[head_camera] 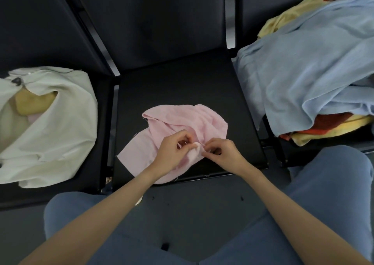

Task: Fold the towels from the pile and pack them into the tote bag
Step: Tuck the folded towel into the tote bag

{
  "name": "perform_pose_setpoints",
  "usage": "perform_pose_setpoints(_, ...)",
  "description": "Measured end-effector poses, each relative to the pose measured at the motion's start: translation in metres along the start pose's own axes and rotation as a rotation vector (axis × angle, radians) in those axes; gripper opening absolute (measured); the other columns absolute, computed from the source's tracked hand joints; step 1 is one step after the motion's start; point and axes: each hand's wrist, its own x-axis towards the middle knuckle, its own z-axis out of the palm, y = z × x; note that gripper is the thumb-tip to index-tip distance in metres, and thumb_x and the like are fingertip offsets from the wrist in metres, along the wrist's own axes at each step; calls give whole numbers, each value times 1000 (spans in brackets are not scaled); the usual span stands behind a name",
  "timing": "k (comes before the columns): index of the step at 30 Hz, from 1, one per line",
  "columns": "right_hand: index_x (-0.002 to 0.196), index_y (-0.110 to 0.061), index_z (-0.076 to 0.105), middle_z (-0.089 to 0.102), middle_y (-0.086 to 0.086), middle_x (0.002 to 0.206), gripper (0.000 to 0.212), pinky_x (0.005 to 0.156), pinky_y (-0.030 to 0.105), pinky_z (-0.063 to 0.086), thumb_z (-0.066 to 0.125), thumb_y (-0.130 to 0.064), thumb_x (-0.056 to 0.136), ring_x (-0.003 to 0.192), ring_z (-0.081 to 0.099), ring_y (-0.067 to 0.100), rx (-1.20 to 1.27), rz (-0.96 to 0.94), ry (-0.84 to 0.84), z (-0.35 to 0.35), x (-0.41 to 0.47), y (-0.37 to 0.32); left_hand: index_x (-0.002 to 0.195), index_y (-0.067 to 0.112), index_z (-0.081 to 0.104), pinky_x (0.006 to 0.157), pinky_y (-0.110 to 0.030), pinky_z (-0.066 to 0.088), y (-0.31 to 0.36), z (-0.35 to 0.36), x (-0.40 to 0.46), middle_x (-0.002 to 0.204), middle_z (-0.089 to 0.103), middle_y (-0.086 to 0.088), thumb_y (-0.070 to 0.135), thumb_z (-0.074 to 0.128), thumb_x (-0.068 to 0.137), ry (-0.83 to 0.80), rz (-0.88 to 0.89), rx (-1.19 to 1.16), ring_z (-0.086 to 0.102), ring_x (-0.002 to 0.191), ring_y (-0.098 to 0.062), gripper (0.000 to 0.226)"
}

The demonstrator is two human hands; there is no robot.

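A crumpled pink towel (182, 123) lies on the black middle chair seat (182, 82). My left hand (172, 149) and my right hand (222, 153) meet at its near edge, and both pinch the same bunched fold of pink cloth between thumb and fingers. On the left chair sits the cream tote bag (60, 133), its mouth open, with a yellow towel (32, 102) and a bit of pink cloth inside. The towel pile (313, 72) fills the right chair, a large light blue towel on top of yellow and red ones.
Black chair backs (151, 21) rise behind the seats. My knees in blue jeans (323, 193) frame the dark floor (192, 204) close below the middle seat's front edge.
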Motion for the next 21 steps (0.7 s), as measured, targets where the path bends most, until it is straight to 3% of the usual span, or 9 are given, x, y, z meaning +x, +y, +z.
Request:
perform_pose_setpoints(2, 79, -15, 72, 66, -12, 80, 4, 67, 16, 47, 72, -13, 83, 71, 61, 7, 16, 15, 41, -1, 1, 1, 83, 20, 66, 67, -16, 44, -9, -10, 9, 80, 66, 16, 19, 70, 85, 39, -52, 67, 59, 72, -3, 5)
perform_pose_setpoints(5, 77, -20, 70, 66, -11, 79, 10, 67, 21, 50, 72, -12, 83, 71, 63, 9, 26, 4, 86, -4, 2, 3, 93, 16, 63, 68, -21, 45, -39, -35, 32, 88, 65, 12, 24, 65, 90, 301, -210, 194, 63, 78, -9, 9)
perform_pose_setpoints(7, 77, -15, 72, 68, -8, 79, 7, 68, 27, 54, 73, -11, 82, 71, 64, 12, 34, -9, 99, -4, 2, 4, 100, 10, 62, 72, -25, 43, -64, -56, 47, 95, 65, 1, 18, 61, 91, 484, -433, 234, 63, 90, -19, 12)
perform_pose_setpoints(10, 81, -12, 73, 69, -6, 82, 2, 71, 30, 56, 72, -12, 82, 73, 65, 13, 27, -8, 89, -4, 3, 7, 106, 7, 66, 83, -31, 50, -92, -78, 65, 108, 68, -9, 16, 64, 90, 587, -744, 85, 64, 99, -23, 19)
perform_pose_setpoints(12, 82, -11, 74, 69, -6, 83, 3, 72, 30, 57, 72, -12, 83, 74, 65, 12, 17, -11, 79, -4, 3, 9, 105, 5, 67, 83, -32, 55, -97, -82, 72, 103, 69, -11, 13, 67, 88, 603, -784, -73, 67, 87, -20, 19)
perform_pose_setpoints(15, 83, -9, 74, 69, -5, 84, 3, 72, 29, 57, 72, -11, 82, 74, 65, 12, 23, -7, 82, -4, 4, 9, 103, 5, 67, 64, -24, 53, -95, -81, 78, 87, 68, -9, 13, 68, 88, 613, -789, -183, 61, 64, -10, 17)
perform_pose_setpoints(18, 83, -9, 74, 69, -5, 83, 3, 71, 29, 56, 72, -11, 82, 73, 65, 12, 28, 1, 82, -3, 4, 9, 98, 8, 69, 55, -21, 48, -93, -79, 85, 75, 65, -4, 16, 69, 87, 628, -812, -244, 59, 61, -10, 14)
perform_pose_setpoints(21, 81, -9, 74, 69, -5, 83, 2, 71, 28, 56, 72, -10, 82, 73, 65, 12, 35, 13, 87, -3, 4, 8, 94, 8, 70, 55, -22, 48, -93, -77, 89, 72, 64, -3, 14, 68, 87, 629, -828, -245, 60, 63, -13, 10)
